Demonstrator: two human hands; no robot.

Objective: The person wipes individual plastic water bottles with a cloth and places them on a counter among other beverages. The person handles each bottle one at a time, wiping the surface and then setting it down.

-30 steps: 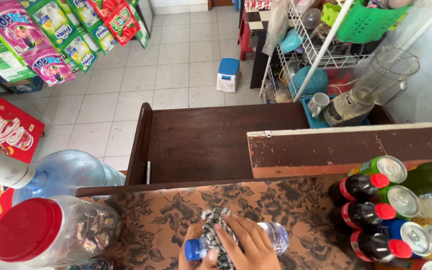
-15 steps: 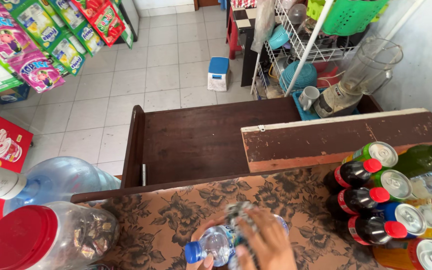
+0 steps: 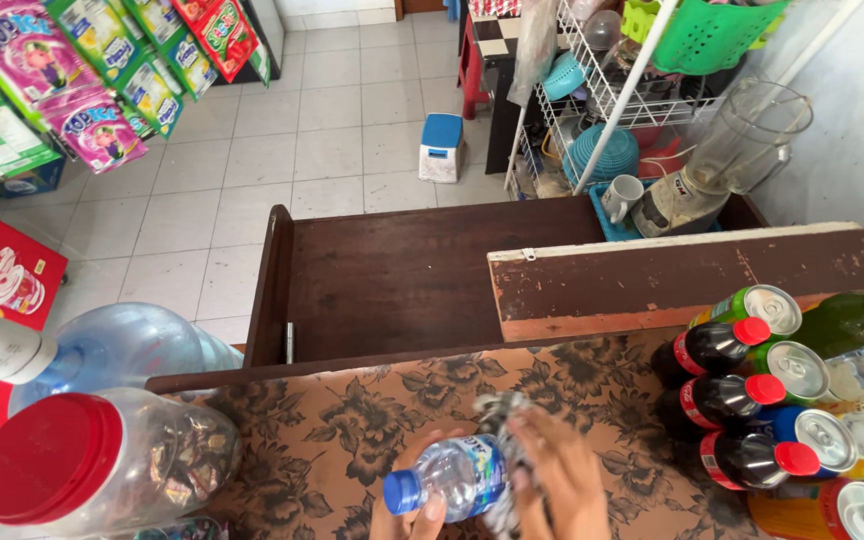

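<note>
Counter: bottle (image 3: pixel 452 478) lies sideways, cap leftward.

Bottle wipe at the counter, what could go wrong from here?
1. The left hand holds the small clear plastic bottle with a blue cap lying sideways while the right hand presses a grey patterned cloth on it; it could slip and roll over the floral-patterned counter.
2. The dark soda bottles with red caps stand close to the right hand; a wide wipe might knock them over.
</note>
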